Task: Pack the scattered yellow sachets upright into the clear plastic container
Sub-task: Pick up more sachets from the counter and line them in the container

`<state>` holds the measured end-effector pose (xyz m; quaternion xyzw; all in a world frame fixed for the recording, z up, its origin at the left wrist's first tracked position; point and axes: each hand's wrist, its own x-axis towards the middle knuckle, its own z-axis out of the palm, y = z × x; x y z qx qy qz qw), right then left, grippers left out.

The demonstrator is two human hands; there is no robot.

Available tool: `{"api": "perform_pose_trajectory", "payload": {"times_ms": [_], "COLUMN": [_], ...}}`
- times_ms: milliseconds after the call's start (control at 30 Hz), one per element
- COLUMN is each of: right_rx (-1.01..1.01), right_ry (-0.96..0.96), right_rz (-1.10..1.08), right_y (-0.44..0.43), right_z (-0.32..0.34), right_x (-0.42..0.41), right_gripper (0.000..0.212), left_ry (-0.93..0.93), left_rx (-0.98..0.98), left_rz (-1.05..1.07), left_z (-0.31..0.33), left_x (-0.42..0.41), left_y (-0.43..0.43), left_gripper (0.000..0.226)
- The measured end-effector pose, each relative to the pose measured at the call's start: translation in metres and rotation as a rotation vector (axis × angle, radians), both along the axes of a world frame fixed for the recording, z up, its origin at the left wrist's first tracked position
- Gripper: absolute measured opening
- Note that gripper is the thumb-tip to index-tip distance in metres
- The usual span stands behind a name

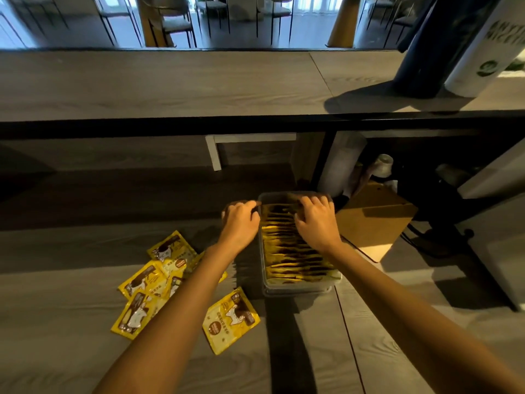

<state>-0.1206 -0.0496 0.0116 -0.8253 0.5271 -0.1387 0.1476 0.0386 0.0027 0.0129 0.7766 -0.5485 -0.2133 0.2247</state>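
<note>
Just now the right hand's (315, 220) bent fingers (305, 204) rest on the upright sachets (289, 251) filling the clear container (301, 290); any pinch is blurred. Beside them, the left hand's (240, 220) curled fingers meet its rim, grip unclear. Loose sachets (230, 318) lie behind the left wrist, a cardboard box (375, 223) just right.

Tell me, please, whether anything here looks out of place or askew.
Several yellow sachets lie flat in an overlapping heap left of the clear container, a lone sachet lies apart near its front corner, while the packed sachets stand in a row. Nothing looks spilled or torn.
</note>
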Motion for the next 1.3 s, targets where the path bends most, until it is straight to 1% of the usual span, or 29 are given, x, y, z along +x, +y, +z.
{"api": "perform_pose_trajectory", "payload": {"times_ms": [67, 133, 200, 233, 367, 500, 600, 667, 733, 833, 900, 967, 1100, 1167, 1233, 1300], "right_rx": [-0.040, -0.089, -0.130, -0.115, 0.086, 0.069, 0.215, 0.281, 0.274, 0.287, 0.315, 0.325, 0.386, 0.350, 0.266, 0.226], "right_ry": [-0.055, -0.095, -0.118, -0.122, 0.006, 0.191, 0.304, 0.424, 0.484, 0.473, 0.444, 0.423, 0.379, 0.377, 0.375, 0.343], "right_rz": [0.058, 0.159, 0.294, 0.357, 0.544, 0.715, 0.752, 0.743, 0.676, 0.537, 0.470, 0.431, 0.307, 0.269, 0.282, 0.297], "right_y": [0.021, 0.047, 0.073, 0.087, 0.127, 0.144, 0.149, 0.152, 0.154, 0.156, 0.156, 0.155, 0.151, 0.149, 0.146, 0.144], "right_z": [0.002, 0.000, -0.009, -0.014, -0.035, -0.047, -0.055, -0.062, -0.065, -0.066, -0.067, -0.068, -0.062, -0.057, -0.050, -0.042], "right_x": [0.011, 0.024, 0.036, 0.041, 0.055, 0.065, 0.067, 0.065, 0.063, 0.063, 0.063, 0.063, 0.063, 0.064, 0.067, 0.069], "right_gripper": [0.043, 0.043, 0.041, 0.040, 0.040, 0.038, 0.040, 0.048, 0.058, 0.071, 0.080, 0.084, 0.094, 0.088, 0.069, 0.048], "left_ry": [-0.035, -0.031, -0.011, -0.010, -0.030, -0.099, -0.170, -0.166, -0.129, -0.098, -0.111, -0.114, -0.045, -0.031, -0.030, -0.060], "left_rx": [-0.028, -0.049, -0.016, 0.014, 0.171, 0.311, 0.354, 0.342, 0.300, 0.255, 0.298, 0.326, 0.186, 0.139, 0.100, 0.066], "left_rz": [0.049, 0.120, 0.204, 0.245, 0.360, 0.340, 0.268, 0.252, 0.264, 0.303, 0.293, 0.264, 0.317, 0.348, 0.371, 0.379], "left_z": [-0.002, -0.008, -0.019, -0.027, -0.059, -0.085, -0.094, -0.094, -0.092, -0.091, -0.093, -0.096, -0.096, -0.093, -0.090, -0.088], "left_x": [0.008, 0.018, 0.030, 0.035, 0.049, 0.050, 0.045, 0.041, 0.042, 0.043, 0.043, 0.040, 0.037, 0.037, 0.036, 0.036], "left_y": [0.017, 0.038, 0.064, 0.078, 0.130, 0.168, 0.183, 0.189, 0.192, 0.195, 0.195, 0.195, 0.191, 0.188, 0.183, 0.179], "left_gripper": [0.036, 0.036, 0.037, 0.037, 0.041, 0.050, 0.057, 0.057, 0.058, 0.067, 0.078, 0.084, 0.091, 0.095, 0.097, 0.096]}}
